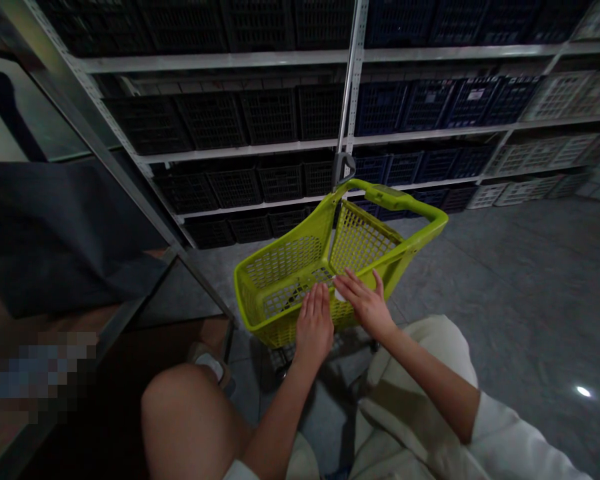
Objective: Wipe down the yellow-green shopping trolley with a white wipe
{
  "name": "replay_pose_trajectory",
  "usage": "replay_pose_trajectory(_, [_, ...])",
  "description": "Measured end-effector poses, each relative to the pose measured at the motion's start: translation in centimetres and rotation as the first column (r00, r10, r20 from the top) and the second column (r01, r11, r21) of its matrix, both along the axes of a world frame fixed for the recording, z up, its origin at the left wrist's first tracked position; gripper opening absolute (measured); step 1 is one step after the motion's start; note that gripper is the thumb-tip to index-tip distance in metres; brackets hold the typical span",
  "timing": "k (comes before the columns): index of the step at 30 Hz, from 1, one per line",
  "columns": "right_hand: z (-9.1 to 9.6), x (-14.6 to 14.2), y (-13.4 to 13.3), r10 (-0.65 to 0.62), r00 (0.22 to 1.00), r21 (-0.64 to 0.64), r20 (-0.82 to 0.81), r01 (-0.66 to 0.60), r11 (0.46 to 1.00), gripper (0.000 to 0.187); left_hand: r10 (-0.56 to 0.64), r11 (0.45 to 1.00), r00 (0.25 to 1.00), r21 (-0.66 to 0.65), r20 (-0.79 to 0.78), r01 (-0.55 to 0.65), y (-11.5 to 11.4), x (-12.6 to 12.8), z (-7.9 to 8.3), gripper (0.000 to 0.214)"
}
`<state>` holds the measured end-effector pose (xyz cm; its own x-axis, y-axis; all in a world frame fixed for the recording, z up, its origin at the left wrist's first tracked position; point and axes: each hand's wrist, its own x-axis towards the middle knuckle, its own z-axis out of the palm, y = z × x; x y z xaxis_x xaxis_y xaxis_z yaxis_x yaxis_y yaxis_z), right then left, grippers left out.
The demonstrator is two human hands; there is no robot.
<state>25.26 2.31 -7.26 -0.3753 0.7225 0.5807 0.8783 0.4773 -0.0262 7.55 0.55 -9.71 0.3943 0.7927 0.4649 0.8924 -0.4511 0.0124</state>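
Observation:
A lime-green plastic shopping trolley basket (300,280) with mesh walls stands on wheels on the floor in front of me, its long handle (405,200) at the far end. My left hand (314,321) lies flat over the near rim, fingers pointing into the basket. My right hand (363,303) rests just beside it, fingers spread and reaching over the same rim. Between the two hands shows a small white item (339,294), partly hidden by my fingers. Neither hand visibly grips anything.
Metal shelving (353,87) with rows of black and blue plastic crates (405,107) fills the far side, and white crates (555,97) stand at the right. A metal upright (130,173) and dark cloth (65,233) lie to the left. Grey tiled floor (520,313) stretches right.

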Motion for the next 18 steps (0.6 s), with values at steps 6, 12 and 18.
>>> replay_pose_trajectory(6, [3.2,10.1,3.8,-0.308,0.947,0.195,-0.09,0.32,0.927,0.061,-0.003,1.0,1.0,0.008,0.012,0.003,0.0,0.4,0.2,0.078])
replay_pose_trajectory(12, [0.2,2.7,1.8,-0.257,0.942,0.107,-0.215,0.284,0.953,0.064,-0.026,1.0,0.998,-0.008,0.051,0.026,-0.3,1.1,-0.1,0.08])
replay_pose_trajectory(18, [-1.6,-4.7,-1.0,-0.033,0.987,-0.04,-0.155,0.027,0.999,0.062,-0.026,0.999,0.998,0.021,0.055,0.025,-0.1,0.6,-0.4,0.078])
